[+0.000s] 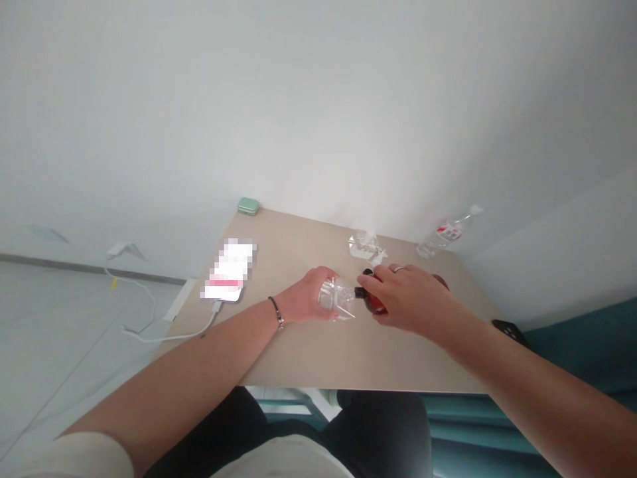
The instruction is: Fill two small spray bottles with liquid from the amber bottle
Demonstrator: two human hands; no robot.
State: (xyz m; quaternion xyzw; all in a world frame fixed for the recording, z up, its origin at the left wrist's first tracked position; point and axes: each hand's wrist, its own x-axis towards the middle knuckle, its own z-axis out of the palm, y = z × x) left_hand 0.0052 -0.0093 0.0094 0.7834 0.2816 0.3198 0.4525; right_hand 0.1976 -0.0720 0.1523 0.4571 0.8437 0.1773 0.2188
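Observation:
My left hand [318, 292] is wrapped around a clear plastic cup [339, 299], which lies tilted with one end toward the right. My right hand [405, 295] is closed over a reddish-brown bottle [377, 304] held on its side. The bottle's black neck [359, 292] points left at the cup's right end; whether the two touch I cannot tell. A small round black piece [368, 272], perhaps a cap, shows by my right fingertips. My right hand covers most of the bottle's body.
Crumpled clear wrapping [367, 247] lies behind my hands on the beige table [308, 358]. A clear labelled water bottle [448, 232] stands at the back right. At the left are a phone [229, 269] on a white cable [179, 337] and a green case [248, 206].

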